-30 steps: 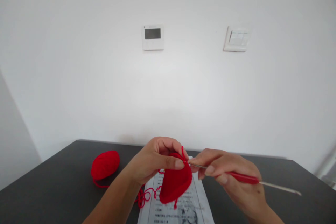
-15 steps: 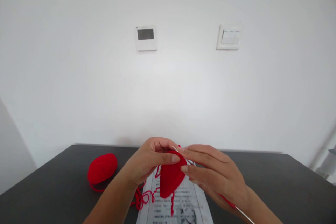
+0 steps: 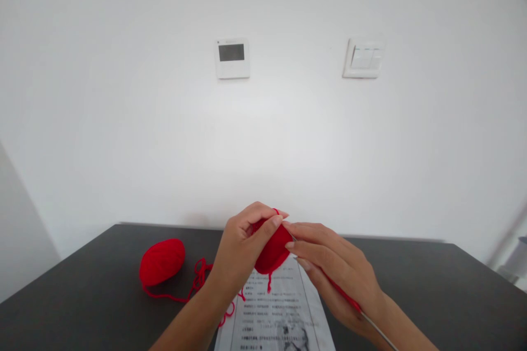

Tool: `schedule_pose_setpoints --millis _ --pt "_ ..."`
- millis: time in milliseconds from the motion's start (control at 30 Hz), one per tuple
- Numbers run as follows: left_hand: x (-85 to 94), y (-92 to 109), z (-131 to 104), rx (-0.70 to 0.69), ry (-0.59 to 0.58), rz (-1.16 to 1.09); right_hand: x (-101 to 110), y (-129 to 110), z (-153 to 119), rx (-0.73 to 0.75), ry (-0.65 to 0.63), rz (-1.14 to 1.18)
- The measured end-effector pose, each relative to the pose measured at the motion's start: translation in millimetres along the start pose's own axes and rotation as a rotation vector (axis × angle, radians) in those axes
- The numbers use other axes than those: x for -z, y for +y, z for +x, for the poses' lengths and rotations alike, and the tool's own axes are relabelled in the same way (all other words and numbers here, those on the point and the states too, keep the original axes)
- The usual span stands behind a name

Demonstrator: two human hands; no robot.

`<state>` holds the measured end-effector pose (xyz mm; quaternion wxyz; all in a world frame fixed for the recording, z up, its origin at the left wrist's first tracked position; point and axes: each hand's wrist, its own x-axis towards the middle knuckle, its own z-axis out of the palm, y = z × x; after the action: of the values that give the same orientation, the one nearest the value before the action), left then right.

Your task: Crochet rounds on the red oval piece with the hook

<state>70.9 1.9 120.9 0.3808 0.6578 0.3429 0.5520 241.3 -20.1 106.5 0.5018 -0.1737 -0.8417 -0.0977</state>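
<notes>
My left hand (image 3: 242, 241) pinches the upper edge of a small red crocheted piece (image 3: 275, 252) between thumb and fingers. A short yarn tail hangs from the piece's lower edge. Against its right side, my right hand (image 3: 341, 269) is closed on a thin metal crochet hook (image 3: 376, 330) with a red middle part. The hook's shaft runs under the palm and out at the lower right. Its working tip is hidden among the fingers and the red piece.
On the dark table (image 3: 82, 296) lies a red yarn ball (image 3: 162, 262), left of my hands. Loose red yarn (image 3: 200, 271) trails from it behind my left forearm. A printed sheet (image 3: 272, 312) lies below my hands. A white wall (image 3: 263, 137) rises behind the table.
Both hands and the red piece have risen slightly, and the piece is tilted differently with less of it showing. The hook tip is no longer visible. Loose yarn has shifted beside my left forearm.
</notes>
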Motion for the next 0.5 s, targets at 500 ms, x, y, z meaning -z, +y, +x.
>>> schedule_pose_setpoints --millis 500 --pt "-17.8 -10.3 -4.4 0.157 0.013 -0.382 -14.7 6.5 -15.4 -0.172 0.161 -0.040"
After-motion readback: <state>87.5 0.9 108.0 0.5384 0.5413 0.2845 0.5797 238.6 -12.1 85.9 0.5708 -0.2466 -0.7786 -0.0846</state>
